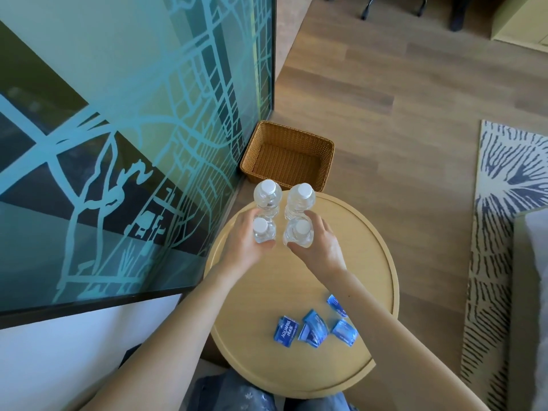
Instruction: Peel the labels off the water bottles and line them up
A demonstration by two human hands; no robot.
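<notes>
Counting four clear, label-free bottles with white caps, upright in a two-by-two block at the far edge of the round tabletop (379,298). On the near row, the left hand (246,247) is curled round the near-left bottle (261,232) and the right hand (321,247) is curled round the near-right bottle (300,234). The far-left bottle (267,197) and far-right bottle (301,200) stand just behind them; can't tell if they touch. Four crumpled blue labels (286,331) lie loose toward the near-right edge, well apart from the bottles. One wicker basket (324,161) sits on the floor just past the far edge. A patterned glass panel (133,129) runs close along the left, with a rug (504,173) off right.
</notes>
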